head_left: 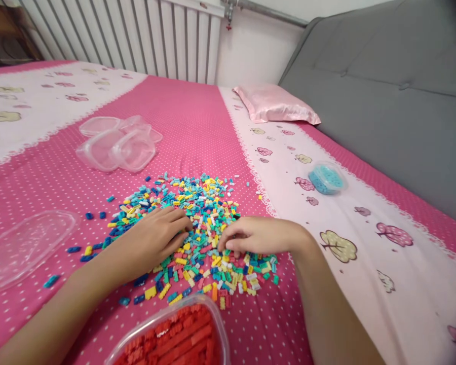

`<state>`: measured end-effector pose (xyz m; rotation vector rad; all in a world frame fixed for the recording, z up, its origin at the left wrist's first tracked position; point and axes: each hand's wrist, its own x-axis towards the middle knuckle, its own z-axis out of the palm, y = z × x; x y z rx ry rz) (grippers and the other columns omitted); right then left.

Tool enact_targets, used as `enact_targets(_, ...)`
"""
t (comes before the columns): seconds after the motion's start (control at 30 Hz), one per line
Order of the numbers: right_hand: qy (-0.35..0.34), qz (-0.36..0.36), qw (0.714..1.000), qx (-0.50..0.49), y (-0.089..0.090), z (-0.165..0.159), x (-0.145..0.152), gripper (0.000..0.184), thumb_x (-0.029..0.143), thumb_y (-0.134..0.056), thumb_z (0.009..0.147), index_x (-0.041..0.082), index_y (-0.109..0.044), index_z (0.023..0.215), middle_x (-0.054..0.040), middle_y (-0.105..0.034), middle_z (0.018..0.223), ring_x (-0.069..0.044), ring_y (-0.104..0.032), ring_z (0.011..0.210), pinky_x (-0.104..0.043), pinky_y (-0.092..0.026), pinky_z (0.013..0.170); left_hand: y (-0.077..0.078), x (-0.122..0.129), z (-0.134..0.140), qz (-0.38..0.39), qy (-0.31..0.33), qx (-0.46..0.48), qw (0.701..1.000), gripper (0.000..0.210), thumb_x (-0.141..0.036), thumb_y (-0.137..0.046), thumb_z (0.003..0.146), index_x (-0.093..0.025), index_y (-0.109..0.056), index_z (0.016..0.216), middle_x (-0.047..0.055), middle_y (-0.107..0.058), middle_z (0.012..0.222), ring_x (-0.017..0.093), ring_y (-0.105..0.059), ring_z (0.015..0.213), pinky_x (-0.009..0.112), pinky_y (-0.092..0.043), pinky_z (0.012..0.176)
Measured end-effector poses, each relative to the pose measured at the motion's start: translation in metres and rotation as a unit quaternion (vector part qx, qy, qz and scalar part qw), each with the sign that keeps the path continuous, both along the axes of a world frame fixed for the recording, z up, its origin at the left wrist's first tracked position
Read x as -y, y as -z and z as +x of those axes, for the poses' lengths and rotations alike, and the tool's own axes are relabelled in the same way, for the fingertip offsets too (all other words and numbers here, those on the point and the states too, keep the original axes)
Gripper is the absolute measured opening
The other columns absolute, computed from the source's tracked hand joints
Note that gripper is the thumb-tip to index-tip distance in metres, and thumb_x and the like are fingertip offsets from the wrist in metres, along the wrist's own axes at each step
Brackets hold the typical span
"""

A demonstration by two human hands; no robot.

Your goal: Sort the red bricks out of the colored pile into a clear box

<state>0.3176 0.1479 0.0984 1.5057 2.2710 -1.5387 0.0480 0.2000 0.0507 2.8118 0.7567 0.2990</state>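
Note:
A heap of small toy building bricks (201,203) in blue, teal, green, yellow, white and red is spread over the bed. My left hand (155,238) rests over the left side of the heap, palm down. Its fingers are loosely bent among the bricks, with the thumb apart. My right hand (253,235) is at the right side, fingers curled down and tips close together in the pile. Whatever lies between those tips is hidden. Close to me stands a clear plastic tub filled with red bricks (175,339), below both hands.
Several clear plastic containers (117,144) lie beyond the heap at the left. A large transparent lid or tray (26,248) is nearer. A tub of light-blue bricks (327,178) sits at the right. Behind are a pink pillow (275,104), grey headboard (383,96) and radiator (137,38).

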Motion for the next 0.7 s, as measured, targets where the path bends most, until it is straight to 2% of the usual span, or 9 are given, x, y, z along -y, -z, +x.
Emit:
enact_targets(0.1,-0.007,0.140,0.990,-0.027,-0.005,0.006,0.000,0.030,0.015,-0.049,0.097,0.020,-0.072,0.116,-0.0057,-0.072,0.120,-0.018,-0.066,0.105,-0.031,-0.050,0.093,0.000,0.000,0.000,-0.001,0.002,0.005,1.000,0.027,-0.034,-0.040,0.105,-0.022,-0.064,0.101,0.005,-0.062,0.093,0.021,-0.055,0.085,0.034,-0.040,0.079)
enact_targets(0.17,0.005,0.161,0.986,-0.041,-0.010,0.010,0.003,0.029,0.017,-0.050,0.098,0.021,-0.074,0.114,-0.0050,-0.073,0.118,-0.018,-0.066,0.108,-0.031,-0.049,0.095,0.000,0.000,0.000,0.000,0.006,0.006,1.000,0.028,-0.035,-0.039,0.105,-0.022,-0.064,0.100,0.005,-0.061,0.092,0.021,-0.055,0.084,0.034,-0.040,0.077)
enact_targets(0.27,-0.022,0.084,0.995,-0.045,-0.012,-0.001,0.008,0.027,0.018,-0.052,0.097,0.019,-0.076,0.110,-0.0042,-0.078,0.105,-0.016,-0.070,0.092,-0.027,-0.052,0.082,-0.002,0.001,0.001,-0.002,0.012,0.003,1.000,0.029,-0.035,-0.039,0.106,-0.021,-0.064,0.100,0.005,-0.061,0.093,0.020,-0.055,0.085,0.034,-0.040,0.077)
enact_targets(0.37,-0.128,0.029,0.990,-0.047,-0.005,-0.024,0.009,0.027,0.016,-0.054,0.094,0.018,-0.077,0.108,-0.0038,-0.079,0.106,-0.016,-0.071,0.093,-0.026,-0.051,0.081,-0.004,0.001,0.000,0.000,0.020,0.000,1.000,0.030,-0.034,-0.037,0.106,-0.020,-0.063,0.103,0.005,-0.062,0.094,0.021,-0.055,0.086,0.035,-0.040,0.079)
enact_targets(0.4,-0.131,0.030,0.990,-0.039,-0.002,-0.029,0.009,0.026,0.017,-0.054,0.095,0.017,-0.078,0.106,-0.0042,-0.079,0.104,-0.017,-0.071,0.091,-0.026,-0.051,0.079,-0.005,0.001,0.000,0.002,0.020,0.000,1.000,0.030,-0.033,-0.037,0.106,-0.020,-0.063,0.103,0.005,-0.062,0.094,0.021,-0.055,0.086,0.035,-0.040,0.079)
enact_targets(0.47,-0.080,0.069,0.994,-0.020,0.000,-0.028,0.008,0.027,0.020,-0.052,0.096,0.017,-0.079,0.100,-0.0046,-0.080,0.100,-0.017,-0.071,0.088,-0.027,-0.050,0.076,-0.008,0.000,-0.001,0.002,0.019,0.002,1.000,0.029,-0.033,-0.038,0.106,-0.020,-0.063,0.104,0.005,-0.062,0.093,0.021,-0.056,0.086,0.034,-0.039,0.080)
enact_targets(0.57,-0.001,0.111,0.994,-0.018,-0.008,-0.015,0.010,0.029,0.023,-0.049,0.097,0.019,-0.078,0.096,-0.0041,-0.079,0.098,-0.018,-0.071,0.088,-0.028,-0.051,0.076,-0.010,0.000,-0.002,-0.010,0.018,0.005,1.000,0.033,-0.041,-0.039,0.107,-0.021,-0.065,0.102,0.004,-0.063,0.095,0.020,-0.056,0.089,0.035,-0.039,0.084)
enact_targets(0.63,-0.001,0.072,0.997,-0.038,-0.015,-0.009,0.013,0.027,0.023,-0.051,0.096,0.020,-0.077,0.095,-0.0038,-0.079,0.097,-0.017,-0.071,0.089,-0.028,-0.052,0.078,-0.011,0.000,-0.003,-0.012,0.015,0.011,1.000,0.038,-0.048,-0.040,0.106,-0.022,-0.067,0.102,0.004,-0.065,0.099,0.020,-0.056,0.091,0.036,-0.040,0.088)
enact_targets(0.7,-0.016,-0.010,0.999,-0.047,-0.019,-0.008,0.016,0.025,0.023,-0.050,0.095,0.019,-0.074,0.088,-0.0038,-0.078,0.089,-0.016,-0.072,0.079,-0.026,-0.053,0.071,-0.011,-0.001,-0.005,-0.011,0.014,0.014,1.000,0.039,-0.051,-0.041,0.105,-0.022,-0.068,0.104,0.005,-0.066,0.101,0.021,-0.056,0.094,0.036,-0.040,0.089)
